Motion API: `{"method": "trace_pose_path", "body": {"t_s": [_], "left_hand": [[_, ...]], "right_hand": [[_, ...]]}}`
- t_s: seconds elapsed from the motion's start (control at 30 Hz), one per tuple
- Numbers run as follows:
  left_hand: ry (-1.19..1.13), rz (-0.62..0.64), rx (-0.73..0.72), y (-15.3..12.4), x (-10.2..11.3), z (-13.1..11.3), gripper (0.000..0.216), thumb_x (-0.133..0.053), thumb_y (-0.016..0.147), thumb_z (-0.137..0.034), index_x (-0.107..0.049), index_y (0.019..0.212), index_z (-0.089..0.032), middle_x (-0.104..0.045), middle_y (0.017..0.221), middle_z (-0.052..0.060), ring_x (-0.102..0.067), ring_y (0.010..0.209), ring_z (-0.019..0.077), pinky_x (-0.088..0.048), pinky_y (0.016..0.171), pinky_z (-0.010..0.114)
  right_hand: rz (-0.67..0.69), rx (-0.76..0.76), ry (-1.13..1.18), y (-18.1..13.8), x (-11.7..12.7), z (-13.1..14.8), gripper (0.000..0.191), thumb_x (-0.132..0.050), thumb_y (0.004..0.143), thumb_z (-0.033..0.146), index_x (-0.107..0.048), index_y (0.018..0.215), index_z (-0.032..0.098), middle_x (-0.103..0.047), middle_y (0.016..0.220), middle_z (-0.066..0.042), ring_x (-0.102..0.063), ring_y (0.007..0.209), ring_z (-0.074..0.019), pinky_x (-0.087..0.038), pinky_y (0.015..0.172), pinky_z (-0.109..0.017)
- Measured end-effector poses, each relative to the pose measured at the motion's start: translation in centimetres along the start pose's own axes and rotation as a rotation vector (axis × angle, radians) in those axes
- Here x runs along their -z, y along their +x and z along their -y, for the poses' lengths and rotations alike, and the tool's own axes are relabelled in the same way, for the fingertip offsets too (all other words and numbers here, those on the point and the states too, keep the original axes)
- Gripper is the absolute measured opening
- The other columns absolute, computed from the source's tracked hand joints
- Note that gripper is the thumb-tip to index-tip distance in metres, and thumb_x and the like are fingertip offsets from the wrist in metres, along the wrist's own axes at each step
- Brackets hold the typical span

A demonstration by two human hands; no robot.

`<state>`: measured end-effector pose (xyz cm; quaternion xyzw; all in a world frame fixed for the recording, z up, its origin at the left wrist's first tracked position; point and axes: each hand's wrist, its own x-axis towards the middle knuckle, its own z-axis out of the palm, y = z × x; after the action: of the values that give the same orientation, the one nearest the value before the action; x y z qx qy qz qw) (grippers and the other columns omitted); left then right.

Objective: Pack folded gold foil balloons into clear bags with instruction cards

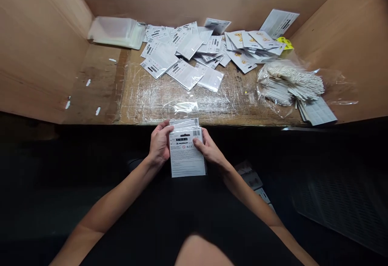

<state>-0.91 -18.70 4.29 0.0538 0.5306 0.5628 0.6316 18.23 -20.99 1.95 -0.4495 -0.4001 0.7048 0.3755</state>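
Between my two hands, just in front of the table edge, is a white printed card packet (188,159) with a barcode, a dark hang slot and lines of small text. A clear plastic flap shows past its top end, over the table edge. My left hand (160,141) is closed on the packet's left edge, thumb near the upper corner. On the right edge, my right hand (209,146) grips it with the thumb on the printed face. Part of another card shows behind its top; how many are held I cannot tell.
Beyond my hands lies a loose heap of card packets (188,74). Clear plastic sleeves (113,31) are stacked at the back left. To the right sit packets with orange pictures (242,39), yellow tape (285,43) and a bag of white sticks (291,82). Wooden walls (39,47) enclose the table.
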Motion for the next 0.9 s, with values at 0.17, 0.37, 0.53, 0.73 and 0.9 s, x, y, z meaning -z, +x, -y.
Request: {"method": "trace_pose_path", "body": {"t_s": [0.17,0.37,0.53,0.73,0.9], "left_hand": [[0.017,0.017,0.024,0.1,1.4,0.8,0.056,-0.085,0.061,-0.009,-0.067,0.113,-0.017,-0.077,0.093,0.005,-0.071,0.074,0.0174,-0.060,0.070,0.030],[0.042,0.068,0.015,0.4,2.0,1.6,0.052,-0.102,0.064,-0.039,-0.070,0.095,-0.014,-0.072,0.081,0.003,-0.066,0.068,0.0147,-0.057,0.066,0.028],[0.223,0.145,-0.078,-0.2,2.0,1.4,0.064,-0.100,0.068,-0.055,-0.071,0.109,-0.015,-0.074,0.086,0.004,-0.067,0.069,0.0170,-0.056,0.063,0.028],[0.416,0.140,-0.274,-0.4,2.1,1.5,0.068,-0.100,0.068,-0.057,-0.077,0.114,-0.012,-0.078,0.107,0.012,-0.072,0.085,0.0205,-0.057,0.071,0.027],[0.417,0.099,-0.345,-0.8,2.5,2.0,0.069,-0.098,0.072,-0.057,-0.076,0.120,-0.013,-0.078,0.106,0.012,-0.073,0.085,0.0216,-0.058,0.074,0.029]], "right_hand": [[-0.021,-0.049,-0.005,-0.4,-0.3,-1.1,0.081,-0.093,0.078,0.054,-0.049,0.140,0.027,-0.075,0.128,-0.008,-0.074,0.116,-0.0277,-0.062,0.103,-0.047],[-0.063,-0.126,-0.062,-0.1,-0.2,-0.5,0.075,-0.100,0.069,0.049,-0.052,0.121,0.025,-0.077,0.111,-0.006,-0.077,0.101,-0.0264,-0.064,0.094,-0.046],[-0.110,-0.177,-0.156,0.6,-0.2,0.1,0.072,-0.103,0.063,0.046,-0.060,0.114,0.020,-0.079,0.107,-0.008,-0.076,0.097,-0.0265,-0.063,0.090,-0.044],[-0.030,-0.200,-0.104,1.8,-0.3,0.1,0.058,-0.100,0.065,0.050,-0.077,0.106,0.015,-0.082,0.105,-0.010,-0.077,0.090,-0.0254,-0.062,0.088,-0.040],[-0.100,-0.123,-0.240,1.7,-0.7,-0.8,0.059,-0.081,0.082,0.073,-0.077,0.097,0.016,-0.079,0.094,-0.008,-0.074,0.086,-0.0253,-0.058,0.077,-0.035]]}}
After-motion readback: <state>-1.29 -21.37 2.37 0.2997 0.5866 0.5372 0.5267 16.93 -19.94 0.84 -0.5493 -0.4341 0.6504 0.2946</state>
